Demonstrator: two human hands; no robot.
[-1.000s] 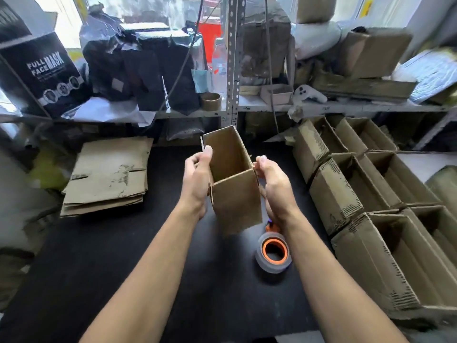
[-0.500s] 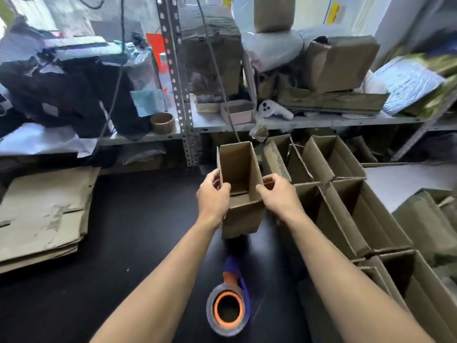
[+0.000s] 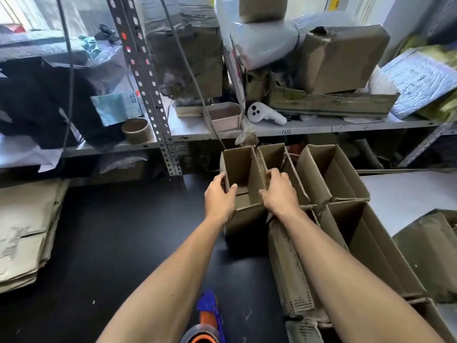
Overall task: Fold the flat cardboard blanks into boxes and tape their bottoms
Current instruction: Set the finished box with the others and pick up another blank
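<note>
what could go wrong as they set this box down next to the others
1. The held box sits tight against the row of finished boxes; its right wall may snag the neighbour's rim, where the right hand grips.
2. The left hand has its thumb over the rim, so the thin wall may crease if pushed down.
3. The tape dispenser lies under the forearms and may get knocked when they pull back.
</note>
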